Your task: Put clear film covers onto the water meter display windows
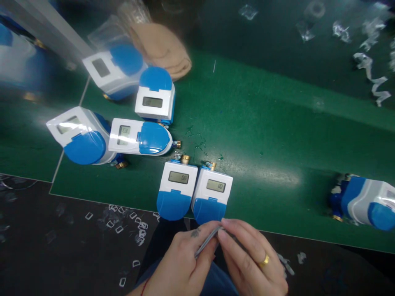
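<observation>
Hands meet at the near edge of a green work mat (265,135), the left hand (182,263) and the right hand (249,259) both pinched on a thin metal tool, seemingly tweezers (207,241), held slantwise between the fingertips just below the mat's edge; the left fingers are curled in around its lower part, the right thumb and forefinger are closed on its upper end, and a gold ring (264,260) shows on the right hand; directly above the hands two blue-and-white water meters (194,193) stand side by side, touching, their grey displays facing up and brass fittings at the far ends; further left four more meters (123,111) lie in a loose cluster at varied angles, some wrapped in glossy film; another meter (367,201) lies on its side near the right edge, well apart from the rest; a tan cloth (163,49) rests at the far side of the mat beside clear plastic; the mat sits on a dark bench (61,246), whose near strip is littered with small clear film scraps (123,222); more curled plastic scraps (370,70) lie on the dark far surface at upper right; a pale grey bar (46,24), blurred, crosses the upper left corner.
</observation>
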{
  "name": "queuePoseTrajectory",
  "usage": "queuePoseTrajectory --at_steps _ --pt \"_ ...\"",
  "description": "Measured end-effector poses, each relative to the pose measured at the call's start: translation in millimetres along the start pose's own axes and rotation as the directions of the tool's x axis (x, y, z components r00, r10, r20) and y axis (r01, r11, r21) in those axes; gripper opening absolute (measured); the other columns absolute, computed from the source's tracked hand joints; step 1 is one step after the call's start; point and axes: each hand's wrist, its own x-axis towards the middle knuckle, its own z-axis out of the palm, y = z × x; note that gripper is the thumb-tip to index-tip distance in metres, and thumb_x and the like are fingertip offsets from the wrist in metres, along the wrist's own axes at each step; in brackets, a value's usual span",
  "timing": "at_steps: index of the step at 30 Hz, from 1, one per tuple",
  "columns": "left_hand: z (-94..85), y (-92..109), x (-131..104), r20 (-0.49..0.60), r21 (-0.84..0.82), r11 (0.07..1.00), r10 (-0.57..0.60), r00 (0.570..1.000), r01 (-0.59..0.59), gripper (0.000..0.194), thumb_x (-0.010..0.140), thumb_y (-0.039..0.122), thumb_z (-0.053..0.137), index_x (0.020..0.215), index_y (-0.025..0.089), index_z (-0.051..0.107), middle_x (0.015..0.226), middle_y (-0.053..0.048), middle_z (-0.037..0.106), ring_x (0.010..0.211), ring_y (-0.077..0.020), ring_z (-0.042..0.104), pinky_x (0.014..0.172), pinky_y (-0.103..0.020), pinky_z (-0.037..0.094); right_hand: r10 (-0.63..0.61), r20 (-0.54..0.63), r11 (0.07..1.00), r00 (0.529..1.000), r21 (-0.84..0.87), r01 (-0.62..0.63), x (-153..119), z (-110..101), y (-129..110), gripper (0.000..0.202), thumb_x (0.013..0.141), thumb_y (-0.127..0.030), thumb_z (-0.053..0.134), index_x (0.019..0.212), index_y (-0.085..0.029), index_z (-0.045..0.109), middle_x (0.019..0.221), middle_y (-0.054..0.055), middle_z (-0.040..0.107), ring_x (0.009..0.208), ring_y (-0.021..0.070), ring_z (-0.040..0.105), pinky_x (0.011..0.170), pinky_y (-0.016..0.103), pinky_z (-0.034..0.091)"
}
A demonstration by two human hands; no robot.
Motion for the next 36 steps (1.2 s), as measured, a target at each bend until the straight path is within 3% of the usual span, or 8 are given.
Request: queuePoseTrajectory --at_steps 5,11,19,22,26,29,33,36 --pt "0.6 1 -2 -0.026 0.006 1.000 0.015 1.000 -0.015 0.035 0.099 0.023 0.041 0.124 0.018 0.064 0.116 -0.006 0.073 0.098 -0.0185 0.071 0.086 -0.022 0.052 0.014 -0.012 1.000 1.000 -0.024 -0.014 0 3 -2 0.044 0.083 -0.001 0.064 0.125 -0.011 0.064 0.111 0.012 0.068 0.104 0.0242 0.065 0.080 0.036 0.060" --pt "-1.7 0 -2 -0.006 0.008 1.000 -0.002 1.000 0.002 0.035 0.099 0.027 0.041 0.125 0.019 0.063 0.111 -0.006 0.075 0.083 -0.0167 0.072 0.077 -0.022 0.053 -0.052 0.046 0.998 0.998 -0.020 0.053 -3 -3 0 0.040 0.086 -0.001 0.057 0.126 -0.009 0.063 0.122 0.014 0.065 0.110 0.0258 0.062 0.083 0.037 0.059" --pt "-1.6 -4 -3 -0.040 0.058 0.996 0.074 0.996 -0.072 0.032 0.097 0.024 0.039 0.114 0.019 0.066 0.098 -0.006 0.076 0.071 -0.0157 0.070 0.076 -0.024 0.055 -0.122 0.137 0.991 0.983 -0.045 0.130 18 -10 1 0.024 0.088 -0.004 0.057 0.108 -0.005 0.070 0.110 0.017 0.071 0.114 0.0223 0.062 0.090 0.032 0.055" --pt "-2.0 -5 -4 -0.063 0.106 0.987 0.125 0.990 -0.118 0.031 0.096 0.022 0.037 0.111 0.018 0.063 0.094 -0.007 0.075 0.067 -0.0152 0.068 0.077 -0.028 0.056 -0.159 0.124 0.985 0.979 -0.054 0.166 24 -8 1 0.020 0.088 -0.004 0.058 0.103 -0.003 0.070 0.107 0.018 0.072 0.109 0.0227 0.065 0.088 0.031 0.055" --pt "-0.9 -10 -5 -0.098 0.095 0.989 0.125 0.987 -0.116 0.026 0.096 0.025 0.038 0.106 0.020 0.061 0.090 -0.005 0.073 0.070 -0.0146 0.067 0.077 -0.028 0.058 -0.180 0.055 0.971 0.982 -0.147 0.187 32 -3 2 0.014 0.090 -0.009 0.058 0.097 -0.011 0.071 0.087 0.008 0.075 0.090 0.0189 0.069 0.078 0.031 0.053" --pt "2.9 -20 -7 -0.214 -0.155 0.988 -0.009 0.977 -0.025 0.017 0.093 0.026 0.047 0.105 0.024 0.059 0.089 -0.002 0.070 0.074 -0.0137 0.068 0.067 -0.023 0.058 -0.068 0.007 0.991 0.998 -0.115 0.069 28 4 -4 0.010 0.086 -0.009 0.063 0.091 -0.013 0.070 0.080 0.007 0.071 0.080 0.0180 0.067 0.071 0.031 0.051" --pt "10.2 -37 -11 -0.257 -0.562 0.824 -0.083 0.963 -0.079 0.026 0.084 0.019 0.061 0.108 0.030 0.055 0.104 0.001 0.070 0.091 -0.0122 0.069 0.077 -0.019 0.056 0.169 -0.058 0.985 0.984 0.024 -0.168 5 22 -27 0.019 0.076 0.001 0.063 0.087 -0.013 0.068 0.083 0.008 0.068 0.076 0.0159 0.066 0.069 0.026 0.055" --pt "13.5 -42 -12 -0.342 -0.466 0.865 0.018 0.939 -0.186 0.034 0.082 0.011 0.062 0.108 0.030 0.051 0.113 0.001 0.066 0.095 -0.0103 0.068 0.083 -0.018 0.054 0.360 -0.125 0.929 0.924 0.141 -0.343 -11 37 -48 0.020 0.075 -0.003 0.056 0.083 -0.019 0.065 0.081 0.005 0.068 0.071 0.0137 0.066 0.067 0.023 0.054"
